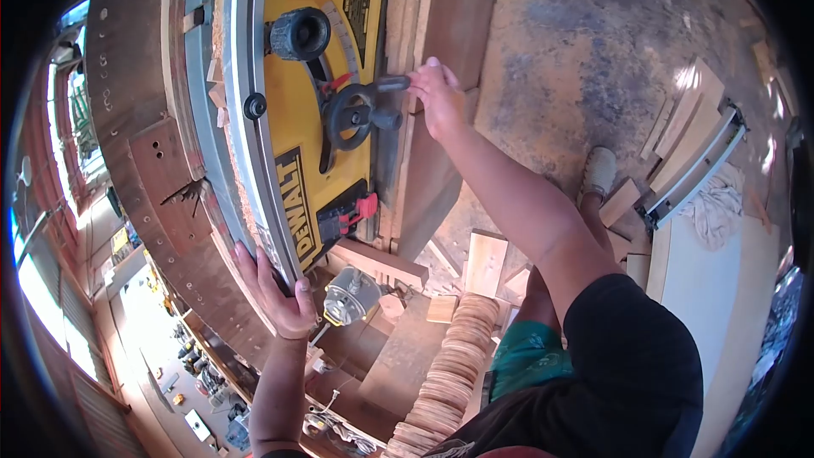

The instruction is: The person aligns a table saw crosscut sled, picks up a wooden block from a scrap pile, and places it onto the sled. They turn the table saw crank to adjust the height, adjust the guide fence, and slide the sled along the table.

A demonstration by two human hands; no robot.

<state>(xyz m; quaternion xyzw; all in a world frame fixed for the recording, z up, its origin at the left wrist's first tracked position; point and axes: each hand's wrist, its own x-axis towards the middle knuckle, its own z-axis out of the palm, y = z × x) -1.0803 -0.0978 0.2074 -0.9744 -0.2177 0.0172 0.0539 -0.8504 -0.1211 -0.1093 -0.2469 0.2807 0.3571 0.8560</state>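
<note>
In the head view, a yellow DeWalt table saw (297, 119) shows its front panel, turned sideways in the picture. On the panel sits a black handwheel (350, 119) with a crank handle (392, 84) sticking out. The fingers of my right hand (441, 100) are closed on the end of that handle. My left hand (278, 295) lies flat, fingers stretched out, at the near end of the silver fence rail (251, 76) and the saw's top edge. A black knob (300, 33) stands farther along the panel. The red switch paddle (360, 210) is near the DeWalt lettering.
A long stack of round wooden discs (449, 365) stands below the saw. Wood offcuts (487, 261) lie on the dusty floor (551, 59). A clear-bodied power tool (351, 295) sits near the saw's end. Boards (691, 110) and a pale cloth (712, 208) are at the right.
</note>
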